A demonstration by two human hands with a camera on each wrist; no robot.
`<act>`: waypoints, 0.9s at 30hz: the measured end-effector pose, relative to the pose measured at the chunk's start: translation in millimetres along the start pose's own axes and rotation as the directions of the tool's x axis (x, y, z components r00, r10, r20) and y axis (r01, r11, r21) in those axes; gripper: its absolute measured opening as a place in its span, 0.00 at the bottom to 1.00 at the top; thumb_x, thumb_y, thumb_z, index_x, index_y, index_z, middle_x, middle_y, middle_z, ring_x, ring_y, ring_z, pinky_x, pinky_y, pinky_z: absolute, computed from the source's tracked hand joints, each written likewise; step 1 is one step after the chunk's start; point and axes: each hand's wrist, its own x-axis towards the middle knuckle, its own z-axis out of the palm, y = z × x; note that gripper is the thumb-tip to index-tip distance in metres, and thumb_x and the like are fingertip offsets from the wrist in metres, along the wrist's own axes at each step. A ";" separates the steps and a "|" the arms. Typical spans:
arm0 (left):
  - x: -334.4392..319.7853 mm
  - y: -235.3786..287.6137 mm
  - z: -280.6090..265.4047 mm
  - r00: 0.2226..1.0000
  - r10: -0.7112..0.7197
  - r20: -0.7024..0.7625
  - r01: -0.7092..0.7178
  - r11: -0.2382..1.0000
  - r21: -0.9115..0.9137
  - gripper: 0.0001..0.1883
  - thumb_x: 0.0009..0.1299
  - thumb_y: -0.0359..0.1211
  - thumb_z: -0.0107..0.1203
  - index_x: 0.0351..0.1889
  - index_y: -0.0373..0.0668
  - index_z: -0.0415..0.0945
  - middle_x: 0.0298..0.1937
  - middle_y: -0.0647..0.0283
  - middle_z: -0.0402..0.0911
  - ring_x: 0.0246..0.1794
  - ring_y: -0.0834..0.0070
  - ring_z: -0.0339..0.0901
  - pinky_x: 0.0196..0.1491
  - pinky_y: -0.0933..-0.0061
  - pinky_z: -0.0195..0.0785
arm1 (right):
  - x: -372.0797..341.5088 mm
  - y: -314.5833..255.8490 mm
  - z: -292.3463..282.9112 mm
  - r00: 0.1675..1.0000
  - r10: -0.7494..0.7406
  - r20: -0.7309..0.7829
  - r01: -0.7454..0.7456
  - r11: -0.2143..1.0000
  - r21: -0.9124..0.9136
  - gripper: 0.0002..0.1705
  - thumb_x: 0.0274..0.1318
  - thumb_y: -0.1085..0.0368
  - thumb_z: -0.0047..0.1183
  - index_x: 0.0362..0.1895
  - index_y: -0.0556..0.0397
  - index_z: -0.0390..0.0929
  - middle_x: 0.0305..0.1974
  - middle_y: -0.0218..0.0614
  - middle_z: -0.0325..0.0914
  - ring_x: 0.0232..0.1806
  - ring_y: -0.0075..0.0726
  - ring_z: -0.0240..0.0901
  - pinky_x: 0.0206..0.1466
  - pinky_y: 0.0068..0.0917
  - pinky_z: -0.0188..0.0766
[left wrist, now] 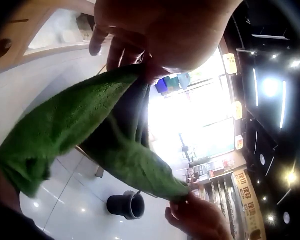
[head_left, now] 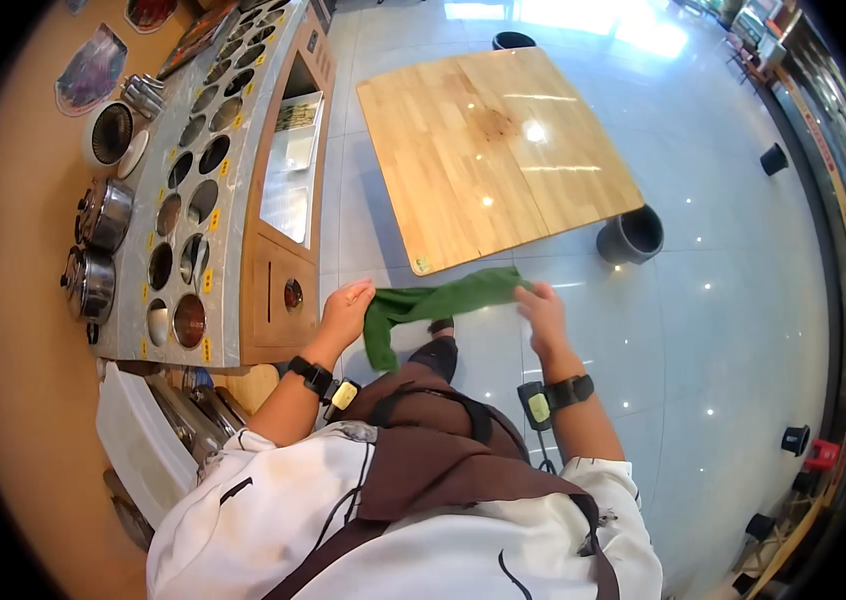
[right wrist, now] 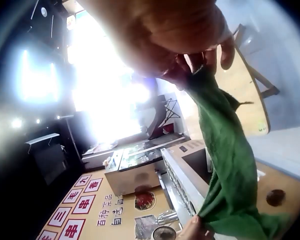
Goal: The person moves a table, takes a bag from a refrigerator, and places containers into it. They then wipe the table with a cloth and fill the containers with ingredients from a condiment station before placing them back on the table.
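Note:
A green cloth (head_left: 443, 300) is stretched between my two hands in front of the apron, over the floor. My left hand (head_left: 347, 310) pinches its left end, where a loose flap hangs down. At the other end my right hand (head_left: 543, 312) pinches a corner between thumb and fingers. In the left wrist view the cloth (left wrist: 115, 125) looks fuzzy and folded, sagging between the hands. From the right wrist the cloth (right wrist: 227, 155) appears twisted and narrow near my right fingers, wider toward the left hand.
Ahead stands a wooden table (head_left: 493, 150) with a dark bin (head_left: 631, 236) by its right corner. On the left runs a counter (head_left: 233, 200) with rows of round wells; steel pots (head_left: 93, 280) stand along its far side. A white container (head_left: 143, 425) is at lower left.

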 end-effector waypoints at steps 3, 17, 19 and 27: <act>60.7 24.9 5.1 0.989 -0.148 0.008 0.148 0.989 -0.006 0.15 0.66 0.37 0.47 0.36 0.31 0.75 0.34 0.54 0.79 0.32 0.67 0.75 0.38 0.71 0.65 | 53.3 -17.3 -8.1 0.989 -0.128 -0.074 0.125 0.991 -0.047 0.06 0.45 0.70 0.57 0.23 0.54 0.71 0.21 0.24 0.67 0.22 0.18 0.57 0.26 0.17 0.54; 214.1 76.8 47.2 0.829 0.451 0.331 -0.494 0.868 0.055 0.13 0.65 0.37 0.52 0.41 0.38 0.74 0.44 0.58 0.75 0.45 0.70 0.72 0.48 0.72 0.64 | 229.1 -143.9 -56.2 0.948 -0.310 -0.075 0.280 0.921 -0.271 0.13 0.53 0.64 0.50 0.36 0.62 0.75 0.45 0.43 0.74 0.49 0.29 0.68 0.51 0.21 0.63; 205.7 55.5 55.7 0.868 0.320 0.380 -0.405 0.899 0.168 0.14 0.64 0.37 0.53 0.42 0.39 0.74 0.46 0.58 0.75 0.46 0.66 0.72 0.49 0.71 0.64 | 263.6 -118.5 -79.1 0.971 -0.184 -0.154 0.103 0.899 -0.426 0.15 0.53 0.61 0.50 0.37 0.63 0.75 0.44 0.44 0.74 0.48 0.30 0.68 0.51 0.22 0.62; 152.7 -5.3 82.9 0.754 -0.570 0.326 0.602 0.798 0.004 0.13 0.66 0.32 0.50 0.45 0.35 0.72 0.41 0.64 0.77 0.42 0.80 0.72 0.47 0.79 0.64 | 425.0 0.3 -41.7 0.895 -0.389 0.217 0.341 0.284 -0.896 0.38 0.46 0.41 0.52 0.58 0.49 0.63 0.61 0.56 0.53 0.63 0.58 0.50 0.62 0.43 0.51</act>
